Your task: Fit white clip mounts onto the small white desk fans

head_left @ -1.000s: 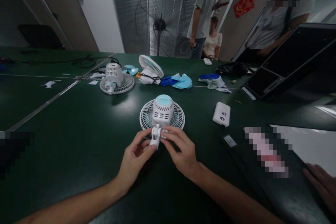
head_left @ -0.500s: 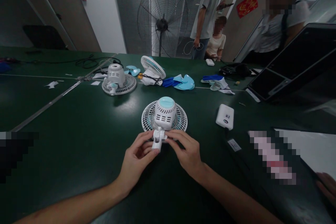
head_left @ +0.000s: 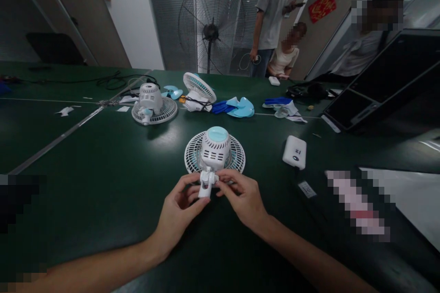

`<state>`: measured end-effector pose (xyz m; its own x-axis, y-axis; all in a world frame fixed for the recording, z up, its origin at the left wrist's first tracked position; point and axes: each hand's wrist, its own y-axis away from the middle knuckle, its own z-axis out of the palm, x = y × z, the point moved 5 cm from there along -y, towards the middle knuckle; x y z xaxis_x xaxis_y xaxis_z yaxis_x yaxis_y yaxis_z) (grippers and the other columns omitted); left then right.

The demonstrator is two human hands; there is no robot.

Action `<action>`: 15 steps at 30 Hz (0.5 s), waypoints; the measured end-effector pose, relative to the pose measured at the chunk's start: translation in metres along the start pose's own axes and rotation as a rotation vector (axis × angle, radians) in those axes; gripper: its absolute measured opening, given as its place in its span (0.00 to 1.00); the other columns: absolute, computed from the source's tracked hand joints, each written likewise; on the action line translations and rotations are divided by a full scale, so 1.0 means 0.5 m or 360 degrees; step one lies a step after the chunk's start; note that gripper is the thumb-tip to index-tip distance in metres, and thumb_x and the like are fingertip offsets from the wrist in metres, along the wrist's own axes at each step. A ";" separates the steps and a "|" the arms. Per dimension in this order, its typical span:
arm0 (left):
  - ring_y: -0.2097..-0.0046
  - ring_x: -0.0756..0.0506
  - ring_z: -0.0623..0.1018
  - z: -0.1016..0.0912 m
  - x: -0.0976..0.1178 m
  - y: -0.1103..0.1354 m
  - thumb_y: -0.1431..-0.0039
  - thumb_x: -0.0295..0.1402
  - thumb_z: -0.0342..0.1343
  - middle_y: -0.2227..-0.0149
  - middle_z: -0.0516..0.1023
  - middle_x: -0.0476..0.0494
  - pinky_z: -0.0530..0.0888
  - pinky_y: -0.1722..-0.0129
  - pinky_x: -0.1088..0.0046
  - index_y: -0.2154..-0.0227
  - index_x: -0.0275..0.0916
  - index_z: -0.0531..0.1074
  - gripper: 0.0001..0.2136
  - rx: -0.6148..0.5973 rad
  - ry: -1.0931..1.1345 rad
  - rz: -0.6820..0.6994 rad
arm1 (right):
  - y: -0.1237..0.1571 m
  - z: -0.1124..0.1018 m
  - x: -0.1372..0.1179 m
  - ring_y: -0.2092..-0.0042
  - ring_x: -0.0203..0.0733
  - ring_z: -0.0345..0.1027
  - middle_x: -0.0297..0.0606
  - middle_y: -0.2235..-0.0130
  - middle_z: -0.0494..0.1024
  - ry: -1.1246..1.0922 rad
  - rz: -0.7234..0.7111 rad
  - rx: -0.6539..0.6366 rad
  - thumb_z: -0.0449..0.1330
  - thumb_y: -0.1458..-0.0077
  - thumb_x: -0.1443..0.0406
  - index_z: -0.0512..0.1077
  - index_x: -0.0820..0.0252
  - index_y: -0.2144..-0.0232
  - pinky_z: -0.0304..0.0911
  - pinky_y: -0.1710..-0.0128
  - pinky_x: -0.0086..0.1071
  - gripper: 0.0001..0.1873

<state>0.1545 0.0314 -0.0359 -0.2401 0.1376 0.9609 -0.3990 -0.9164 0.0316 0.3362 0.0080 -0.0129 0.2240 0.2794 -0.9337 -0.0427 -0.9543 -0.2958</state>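
A small white fan head (head_left: 215, 151) lies grille-down on the green table in front of me, its light-blue rear cap facing up. From its near side a white pivot bracket (head_left: 206, 185) sticks out towards me. My left hand (head_left: 180, 208) is closed on the bracket's left side, thumb at its lower end. On the other side my right hand (head_left: 245, 197) pinches the knob-like joint of the bracket between thumb and index finger. The fingertips partly hide the joint.
Another fan head (head_left: 151, 100) lies further back at left, beside a tilted fan (head_left: 198, 91) and light-blue blades (head_left: 242, 107). To the right are a white power bank (head_left: 294, 152), gloves (head_left: 282, 108) and a black case (head_left: 374, 82). Several people are beyond the table.
My hands stay on the bracket, with the right thumb and fingers shifted slightly at the joint. The person at the far right has moved further right, and a hand at the right edge is gone.
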 end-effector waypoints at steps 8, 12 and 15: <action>0.48 0.40 0.82 -0.003 0.005 0.001 0.43 0.33 0.70 0.48 0.80 0.38 0.76 0.40 0.58 0.47 0.39 0.73 0.22 0.0017 -0.0039 0.0017 | 0.003 -0.011 -0.003 0.54 0.39 0.81 0.37 0.52 0.84 0.0706 -0.0733 -0.0014 0.60 0.32 0.69 0.75 0.55 0.45 0.77 0.52 0.32 0.15; 0.47 0.40 0.81 -0.005 0.003 0.001 0.43 0.33 0.69 0.43 0.75 0.38 0.77 0.40 0.58 0.48 0.40 0.75 0.20 0.0037 -0.0080 0.0100 | -0.008 -0.010 -0.015 0.64 0.38 0.79 0.35 0.65 0.83 0.0723 -0.0580 0.0009 0.59 0.30 0.65 0.78 0.58 0.62 0.74 0.61 0.32 0.08; 0.46 0.40 0.81 -0.004 0.002 0.001 0.43 0.34 0.69 0.42 0.74 0.38 0.77 0.40 0.58 0.48 0.40 0.75 0.20 0.0046 -0.0115 0.0113 | -0.006 -0.008 -0.016 0.69 0.36 0.75 0.34 0.68 0.80 0.0664 -0.0437 0.0001 0.59 0.31 0.63 0.76 0.58 0.64 0.72 0.67 0.30 0.08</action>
<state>0.1523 0.0320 -0.0354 -0.2023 0.0455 0.9783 -0.3575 -0.9334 -0.0305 0.3385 0.0081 -0.0037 0.5975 0.4541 -0.6609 0.0721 -0.8512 -0.5198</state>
